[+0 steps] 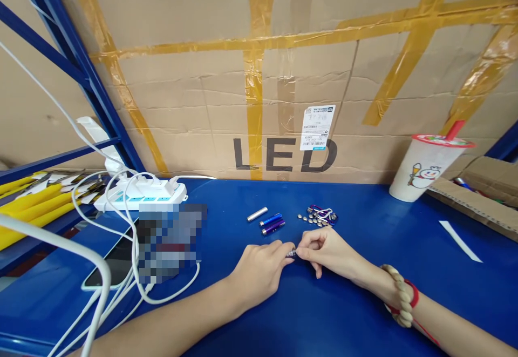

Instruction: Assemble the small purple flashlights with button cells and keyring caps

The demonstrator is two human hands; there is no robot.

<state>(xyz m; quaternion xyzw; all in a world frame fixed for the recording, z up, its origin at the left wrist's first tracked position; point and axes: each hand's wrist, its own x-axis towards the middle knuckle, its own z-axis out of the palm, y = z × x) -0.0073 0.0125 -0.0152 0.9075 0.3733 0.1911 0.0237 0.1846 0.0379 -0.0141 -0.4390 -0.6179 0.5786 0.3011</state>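
Note:
My left hand (259,270) is closed around a small metallic piece (291,253), whose end shows between the fingertips. The thumb and forefinger of my right hand (327,251) pinch at the right end of that same piece. Beyond my hands lie a silver tube (257,214), a blue tube (271,220) and a purple tube (273,228), side by side on the blue table (324,314). Several small round silver pieces (312,220) lie behind my right hand, beside a tangle of clips (327,214).
A power strip (154,195) with white cables and a phone (113,262) are at the left. A lidded cup (424,170), a white strip (460,241) and an open carton (473,200) are at the right. A large cardboard box (194,103) stands behind.

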